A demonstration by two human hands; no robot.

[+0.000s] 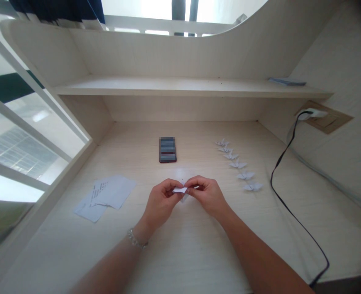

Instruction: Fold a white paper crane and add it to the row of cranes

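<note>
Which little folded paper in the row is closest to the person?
The folded paper at the row's near end: it sits lowest and farthest right, while the other five recede toward the shelf.

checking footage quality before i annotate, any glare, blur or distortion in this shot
In the head view, the window is blown out to white and the upper right corner falls dark; also in the head view, the dark rectangular object is pixelated into blocks, and the small white paper is too soft to show its folds clearly.
</note>
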